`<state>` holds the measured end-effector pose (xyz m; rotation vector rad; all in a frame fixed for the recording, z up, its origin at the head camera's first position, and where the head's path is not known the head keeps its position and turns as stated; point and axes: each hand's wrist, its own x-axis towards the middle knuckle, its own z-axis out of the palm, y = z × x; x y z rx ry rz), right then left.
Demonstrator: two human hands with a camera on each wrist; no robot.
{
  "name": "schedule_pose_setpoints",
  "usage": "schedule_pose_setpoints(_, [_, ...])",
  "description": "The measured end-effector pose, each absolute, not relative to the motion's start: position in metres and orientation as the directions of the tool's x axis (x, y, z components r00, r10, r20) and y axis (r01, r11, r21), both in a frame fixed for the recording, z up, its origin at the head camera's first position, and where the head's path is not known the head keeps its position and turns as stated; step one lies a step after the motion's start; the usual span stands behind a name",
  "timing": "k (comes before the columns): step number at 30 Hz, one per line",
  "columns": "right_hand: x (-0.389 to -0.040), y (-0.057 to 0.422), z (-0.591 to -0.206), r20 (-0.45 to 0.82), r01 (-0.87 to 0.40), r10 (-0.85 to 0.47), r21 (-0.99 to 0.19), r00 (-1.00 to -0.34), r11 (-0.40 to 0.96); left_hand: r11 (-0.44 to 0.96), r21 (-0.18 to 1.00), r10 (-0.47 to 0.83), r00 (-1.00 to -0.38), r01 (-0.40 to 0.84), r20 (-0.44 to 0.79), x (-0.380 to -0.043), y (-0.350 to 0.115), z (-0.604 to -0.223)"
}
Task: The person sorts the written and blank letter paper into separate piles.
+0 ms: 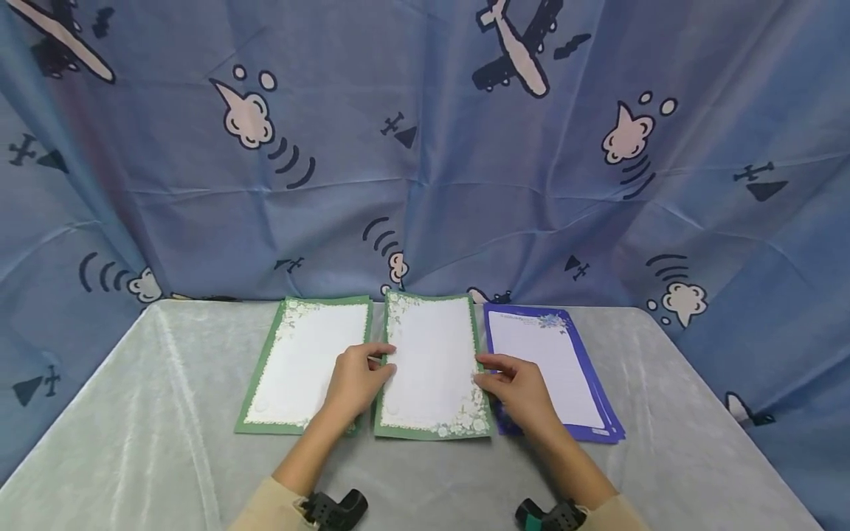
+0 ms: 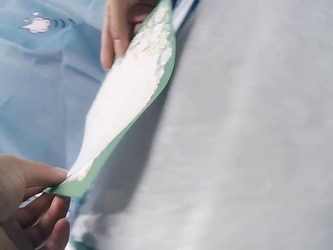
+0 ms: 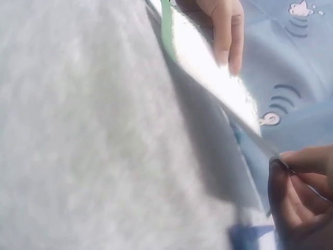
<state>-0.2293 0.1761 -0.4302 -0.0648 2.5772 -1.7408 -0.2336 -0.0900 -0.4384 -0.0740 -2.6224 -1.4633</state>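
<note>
A sheet of paper (image 1: 433, 361) with a green border and pale flowers is held up between both hands, bowed a little and above the table in the wrist views. My left hand (image 1: 357, 380) pinches its left edge, thumb on top and fingers beneath, as the left wrist view shows. On the opposite edge, my right hand (image 1: 521, 391) pinches it between thumb and fingers. Left of it lies a green-bordered stack of paper (image 1: 312, 361), partly covered by my left hand. A purple-bordered stack of paper (image 1: 547, 369) lies on the right, partly behind my right hand.
A pale grey cloth covers the table (image 1: 166, 413). Behind the table's far edge hangs a blue curtain (image 1: 425, 147) printed with planes and clouds. Dark wrist cameras (image 1: 335, 509) are strapped at both cuffs.
</note>
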Motion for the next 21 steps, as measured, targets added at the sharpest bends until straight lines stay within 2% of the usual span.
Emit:
schedule_pose_setpoints(7, [-0.225, 0.166, -0.413, 0.013, -0.048, -0.096, -0.927, -0.995, 0.371, 0.477, 0.874, -0.03, -0.993, 0.09, 0.118, -0.23, -0.112, -0.408])
schedule_pose_setpoints(14, [-0.229, 0.143, -0.391, 0.058, -0.114, -0.162, -0.926, -0.985, 0.359, 0.499, 0.863, -0.042, -0.993, 0.077, 0.113, -0.228, -0.135, -0.386])
schedule_pose_setpoints(21, [-0.233, 0.114, -0.374, 0.076, -0.135, -0.207, -0.947, -0.975, 0.29, 0.523, 0.85, -0.066, -0.991, 0.066, 0.118, -0.22, -0.158, -0.366])
